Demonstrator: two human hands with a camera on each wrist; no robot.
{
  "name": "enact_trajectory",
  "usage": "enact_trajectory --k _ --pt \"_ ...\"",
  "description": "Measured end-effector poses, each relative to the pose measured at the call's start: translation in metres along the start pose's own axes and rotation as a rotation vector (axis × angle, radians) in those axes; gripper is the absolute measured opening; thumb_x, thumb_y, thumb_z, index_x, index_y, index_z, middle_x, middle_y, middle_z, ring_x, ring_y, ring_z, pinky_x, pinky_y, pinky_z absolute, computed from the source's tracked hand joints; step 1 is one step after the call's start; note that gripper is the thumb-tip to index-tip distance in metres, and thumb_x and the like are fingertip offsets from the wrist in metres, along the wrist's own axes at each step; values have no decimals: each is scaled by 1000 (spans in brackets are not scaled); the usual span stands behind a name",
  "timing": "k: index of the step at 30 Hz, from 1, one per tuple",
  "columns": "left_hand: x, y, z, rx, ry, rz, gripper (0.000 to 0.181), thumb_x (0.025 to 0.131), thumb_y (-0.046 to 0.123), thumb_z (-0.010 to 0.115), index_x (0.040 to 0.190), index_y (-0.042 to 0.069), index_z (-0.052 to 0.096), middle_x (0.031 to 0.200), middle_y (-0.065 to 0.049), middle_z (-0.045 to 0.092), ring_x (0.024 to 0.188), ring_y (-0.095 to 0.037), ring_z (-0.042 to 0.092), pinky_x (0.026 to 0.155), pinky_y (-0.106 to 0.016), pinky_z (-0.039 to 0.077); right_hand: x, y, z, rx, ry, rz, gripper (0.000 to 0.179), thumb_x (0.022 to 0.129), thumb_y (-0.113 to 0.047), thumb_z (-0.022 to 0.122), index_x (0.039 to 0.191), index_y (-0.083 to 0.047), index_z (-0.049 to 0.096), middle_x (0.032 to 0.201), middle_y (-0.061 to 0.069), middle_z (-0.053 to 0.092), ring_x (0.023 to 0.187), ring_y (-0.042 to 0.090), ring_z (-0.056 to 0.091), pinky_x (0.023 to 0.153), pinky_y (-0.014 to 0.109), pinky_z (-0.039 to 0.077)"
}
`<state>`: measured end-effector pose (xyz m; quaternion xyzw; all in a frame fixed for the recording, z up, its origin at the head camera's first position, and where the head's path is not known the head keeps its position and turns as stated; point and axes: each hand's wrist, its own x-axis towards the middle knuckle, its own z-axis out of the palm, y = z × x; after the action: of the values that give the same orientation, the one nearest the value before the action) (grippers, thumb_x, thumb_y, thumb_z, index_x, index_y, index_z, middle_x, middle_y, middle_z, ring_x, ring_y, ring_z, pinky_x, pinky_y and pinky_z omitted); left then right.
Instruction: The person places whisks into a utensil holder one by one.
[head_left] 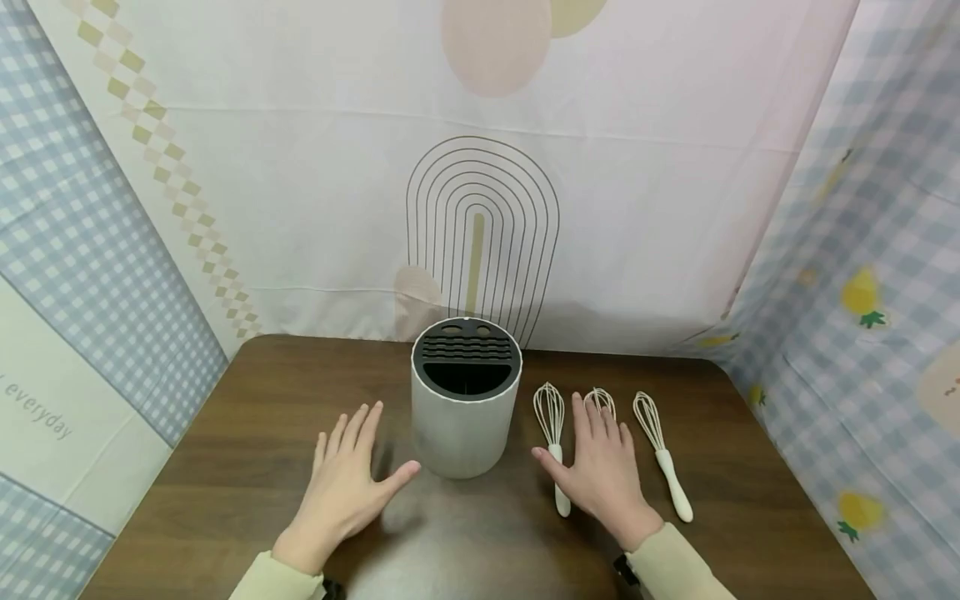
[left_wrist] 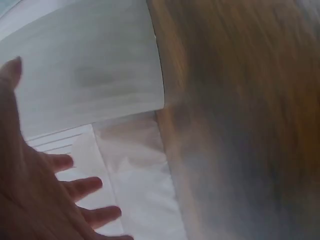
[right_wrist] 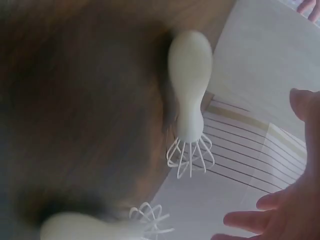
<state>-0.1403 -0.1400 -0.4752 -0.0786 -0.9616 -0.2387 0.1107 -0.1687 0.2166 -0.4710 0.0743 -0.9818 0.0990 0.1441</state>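
A white cylindrical utensil holder with a black slotted top stands upright on the wooden table. Three white whisks lie to its right: the left whisk, the middle whisk, mostly hidden under my right hand, and the right whisk. My left hand, fingers spread, hovers left of the holder and holds nothing. With straight fingers, my right hand is over the middle whisk; whether it touches cannot be told. In the right wrist view, one whisk handle shows close up.
The brown table has rounded far corners. Behind it hangs a white patterned cloth, and blue checked cloth hangs at the left and right sides.
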Motion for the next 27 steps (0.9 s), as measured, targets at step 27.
enact_trajectory --k 27 --pt "25 37 -13 -691 51 79 90 82 40 76 152 31 21 151 -1 34 138 -23 34 112 -46 31 4 3 0 852 -196 403 82 78 -60 71 137 -10 44 124 16 57 108 27 58 81 37 55"
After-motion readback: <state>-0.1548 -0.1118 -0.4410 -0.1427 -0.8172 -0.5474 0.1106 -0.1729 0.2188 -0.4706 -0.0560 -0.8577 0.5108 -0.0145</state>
